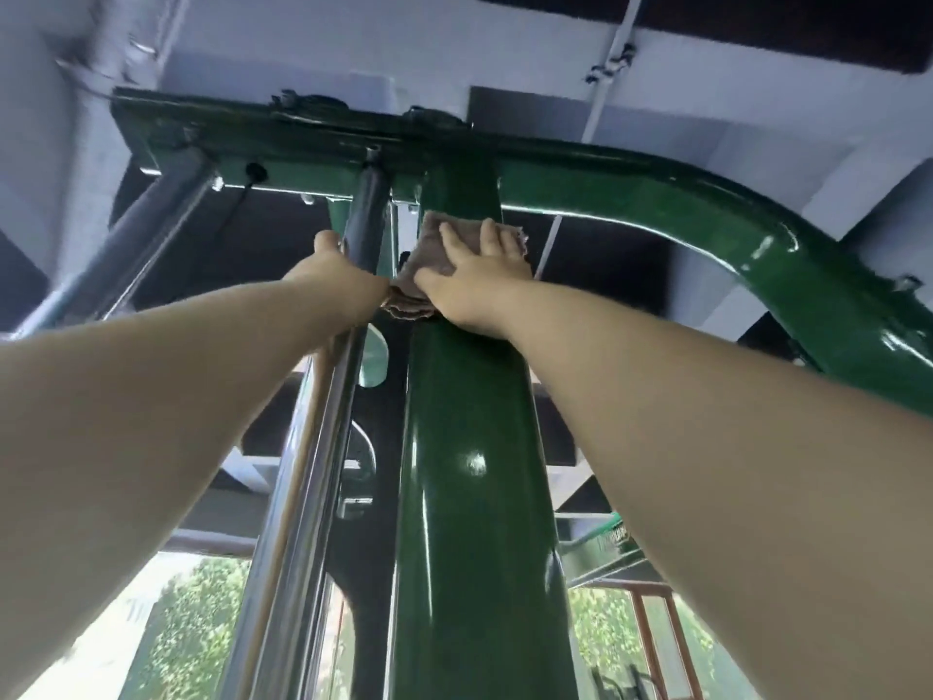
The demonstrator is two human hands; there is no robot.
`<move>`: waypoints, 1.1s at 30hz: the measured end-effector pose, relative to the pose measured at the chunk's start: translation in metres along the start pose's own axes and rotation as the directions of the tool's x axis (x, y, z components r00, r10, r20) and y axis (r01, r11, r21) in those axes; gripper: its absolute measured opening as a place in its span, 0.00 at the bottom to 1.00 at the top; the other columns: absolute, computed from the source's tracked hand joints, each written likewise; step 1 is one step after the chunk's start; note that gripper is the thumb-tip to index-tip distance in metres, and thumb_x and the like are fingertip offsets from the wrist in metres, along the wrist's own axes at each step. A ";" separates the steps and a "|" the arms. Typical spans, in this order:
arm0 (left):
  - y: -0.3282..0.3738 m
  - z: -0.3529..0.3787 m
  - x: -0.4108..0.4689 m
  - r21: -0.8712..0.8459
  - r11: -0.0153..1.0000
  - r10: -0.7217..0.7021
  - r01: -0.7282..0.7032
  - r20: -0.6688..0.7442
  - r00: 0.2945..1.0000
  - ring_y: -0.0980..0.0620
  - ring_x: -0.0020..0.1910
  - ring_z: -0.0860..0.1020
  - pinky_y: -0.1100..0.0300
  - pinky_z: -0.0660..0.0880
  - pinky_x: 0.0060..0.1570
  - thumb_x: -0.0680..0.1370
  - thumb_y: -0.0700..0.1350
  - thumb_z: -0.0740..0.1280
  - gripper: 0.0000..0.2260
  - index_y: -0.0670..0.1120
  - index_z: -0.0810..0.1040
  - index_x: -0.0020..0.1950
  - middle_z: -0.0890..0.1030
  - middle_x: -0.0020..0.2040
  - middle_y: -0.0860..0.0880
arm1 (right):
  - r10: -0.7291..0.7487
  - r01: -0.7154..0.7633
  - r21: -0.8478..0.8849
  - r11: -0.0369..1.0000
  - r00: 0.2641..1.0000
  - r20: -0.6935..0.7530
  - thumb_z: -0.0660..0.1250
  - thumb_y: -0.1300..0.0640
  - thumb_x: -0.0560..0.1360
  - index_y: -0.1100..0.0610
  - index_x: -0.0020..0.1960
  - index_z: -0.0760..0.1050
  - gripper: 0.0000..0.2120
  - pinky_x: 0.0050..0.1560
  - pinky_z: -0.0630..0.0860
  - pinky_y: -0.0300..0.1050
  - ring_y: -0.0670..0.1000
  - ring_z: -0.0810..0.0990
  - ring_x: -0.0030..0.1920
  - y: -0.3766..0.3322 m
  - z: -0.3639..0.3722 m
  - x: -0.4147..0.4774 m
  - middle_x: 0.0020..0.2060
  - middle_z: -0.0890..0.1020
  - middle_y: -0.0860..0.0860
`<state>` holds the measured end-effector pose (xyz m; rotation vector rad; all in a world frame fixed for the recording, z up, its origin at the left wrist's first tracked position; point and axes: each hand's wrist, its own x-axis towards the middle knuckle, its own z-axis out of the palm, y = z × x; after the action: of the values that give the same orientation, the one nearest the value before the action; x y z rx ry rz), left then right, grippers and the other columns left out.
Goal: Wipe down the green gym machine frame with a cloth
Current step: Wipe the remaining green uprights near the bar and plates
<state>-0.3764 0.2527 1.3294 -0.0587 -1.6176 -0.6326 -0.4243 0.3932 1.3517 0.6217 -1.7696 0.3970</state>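
Cloth (457,250), soft and limp, lies under your flat right hand (472,280) high on the green frame (474,447); your left hand (335,267) seemingly grips the chrome rod (303,487).

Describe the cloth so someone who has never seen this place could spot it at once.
Find the thick glossy green upright post at the middle of the view and follow it up toward the green top crossbar. Just below that joint, the cloth lies flat against the post under the right hand. It is the only soft, dull brown thing among shiny green and chrome metal.
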 end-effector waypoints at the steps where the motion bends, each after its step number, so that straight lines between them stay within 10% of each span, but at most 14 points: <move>1: 0.005 0.002 0.013 0.024 1.000 -0.011 0.011 -0.009 1.000 0.40 0.57 0.74 0.50 0.72 0.51 0.80 0.47 0.63 0.29 0.44 0.55 0.76 0.73 0.62 0.41 | -0.017 0.017 -0.006 1.000 1.000 -0.009 0.51 0.34 0.79 0.41 0.80 0.41 0.34 0.78 0.39 0.58 0.57 0.34 0.79 0.000 -0.004 0.020 0.80 0.37 0.52; 7: 0.011 0.006 0.049 -0.028 0.999 -0.047 0.047 0.002 0.999 0.42 0.47 0.78 0.52 0.75 0.40 0.78 0.47 0.67 0.30 0.46 0.58 0.76 0.76 0.57 0.42 | 0.028 -0.029 -0.009 1.000 0.999 -0.017 0.49 0.33 0.79 0.40 0.80 0.41 0.34 0.77 0.39 0.65 0.60 0.37 0.79 -0.001 -0.038 0.107 0.80 0.39 0.52; 10: -0.001 0.006 0.053 -0.065 0.998 -0.007 0.007 -0.006 1.000 0.40 0.50 0.81 0.48 0.80 0.50 0.76 0.46 0.68 0.29 0.46 0.62 0.75 0.78 0.58 0.41 | 0.029 -0.028 0.044 0.999 0.999 -0.019 0.48 0.34 0.80 0.40 0.80 0.41 0.32 0.77 0.40 0.64 0.61 0.38 0.79 0.001 -0.031 0.093 0.80 0.37 0.53; 16: -0.001 0.010 0.055 -0.131 0.991 0.007 -0.006 0.007 1.000 0.42 0.38 0.81 0.48 0.82 0.42 0.77 0.41 0.67 0.18 0.43 0.67 0.64 0.78 0.51 0.39 | 0.033 -0.037 0.374 0.927 0.999 0.017 0.56 0.44 0.82 0.50 0.81 0.38 0.37 0.62 0.61 0.42 0.58 0.60 0.76 0.042 -0.012 0.038 0.80 0.53 0.55; 22: -0.002 0.011 0.057 -0.119 0.993 0.030 -0.026 0.027 0.999 0.41 0.38 0.81 0.50 0.82 0.38 0.77 0.41 0.66 0.23 0.42 0.64 0.70 0.79 0.50 0.39 | 0.142 -0.032 0.727 0.686 0.986 -0.091 0.60 0.47 0.82 0.56 0.63 0.76 0.17 0.63 0.73 0.48 0.58 0.77 0.61 0.039 -0.016 0.120 0.63 0.79 0.57; 26: -0.002 0.010 0.059 -0.089 0.993 0.086 -0.082 0.035 0.996 0.45 0.35 0.79 0.55 0.78 0.36 0.78 0.40 0.66 0.26 0.39 0.61 0.74 0.77 0.42 0.39 | 0.096 -0.005 0.819 0.574 0.994 -0.061 0.61 0.53 0.82 0.56 0.50 0.78 0.09 0.55 0.77 0.47 0.53 0.78 0.45 0.028 -0.025 0.119 0.50 0.81 0.56; 33: 0.000 0.009 0.048 -0.102 0.995 -0.005 0.007 0.018 1.000 0.37 0.46 0.84 0.38 0.81 0.46 0.78 0.42 0.65 0.21 0.44 0.65 0.69 0.80 0.51 0.37 | 0.008 -0.187 0.815 0.548 0.976 0.219 0.62 0.44 0.81 0.58 0.55 0.80 0.18 0.58 0.80 0.51 0.54 0.84 0.53 0.052 -0.006 -0.005 0.54 0.85 0.56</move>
<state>-0.3919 0.2412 1.3739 -0.1346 -1.6021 -0.7210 -0.4493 0.4396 1.3511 1.2701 -1.7290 1.3613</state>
